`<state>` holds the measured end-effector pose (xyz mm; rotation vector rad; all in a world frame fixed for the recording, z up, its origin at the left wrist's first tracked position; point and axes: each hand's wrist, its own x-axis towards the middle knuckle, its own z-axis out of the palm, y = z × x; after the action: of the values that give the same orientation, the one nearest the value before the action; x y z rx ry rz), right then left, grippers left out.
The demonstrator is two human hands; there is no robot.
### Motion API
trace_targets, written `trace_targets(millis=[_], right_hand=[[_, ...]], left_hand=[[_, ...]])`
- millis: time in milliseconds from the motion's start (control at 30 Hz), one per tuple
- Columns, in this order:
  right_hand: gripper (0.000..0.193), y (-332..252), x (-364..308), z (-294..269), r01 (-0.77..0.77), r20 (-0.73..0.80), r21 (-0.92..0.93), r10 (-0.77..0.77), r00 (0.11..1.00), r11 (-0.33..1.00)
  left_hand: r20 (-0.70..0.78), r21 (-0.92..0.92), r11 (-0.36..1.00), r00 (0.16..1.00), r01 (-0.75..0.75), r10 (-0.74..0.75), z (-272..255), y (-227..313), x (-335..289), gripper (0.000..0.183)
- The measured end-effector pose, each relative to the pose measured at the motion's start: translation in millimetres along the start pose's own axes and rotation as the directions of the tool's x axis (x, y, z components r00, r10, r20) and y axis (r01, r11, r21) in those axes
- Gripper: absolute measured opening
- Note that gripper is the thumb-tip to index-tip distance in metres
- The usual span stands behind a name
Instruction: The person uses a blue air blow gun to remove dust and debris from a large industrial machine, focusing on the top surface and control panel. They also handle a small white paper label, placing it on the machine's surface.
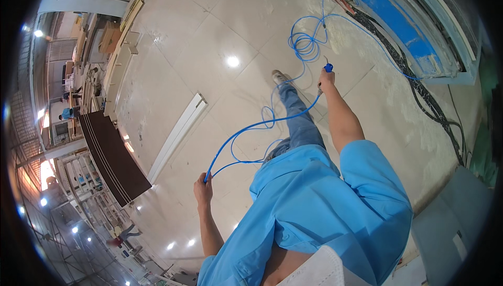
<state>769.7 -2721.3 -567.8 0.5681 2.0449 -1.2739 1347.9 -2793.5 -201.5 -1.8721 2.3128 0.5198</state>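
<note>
Where it coils: thin blue hose (251,127), glossy tile floor (209,39).

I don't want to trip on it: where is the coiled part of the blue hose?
In the head view, the coil lies on the tiled floor upper centre, just beyond the right hand, near the blue frame.
</note>
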Motion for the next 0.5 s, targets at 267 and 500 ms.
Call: trace_targets(millis=[267, 500], right_hand=[[0.041, -52, -33, -41, 0.254, -0.053, -0.527, -0.329, 0.943, 0.811], [0.043, -60, 32, -239, 0.115, -0.503, 0.088, -0.056, 0.863, 0.989]], left_hand=[[0.070, 0.050, 0.983, 0.983, -0.176, 0.172, 25, 24, 44, 0.031], [0.175, 0.047, 0.966, 0.954, -0.255, 0.244, 62, 57, 69, 0.020]])
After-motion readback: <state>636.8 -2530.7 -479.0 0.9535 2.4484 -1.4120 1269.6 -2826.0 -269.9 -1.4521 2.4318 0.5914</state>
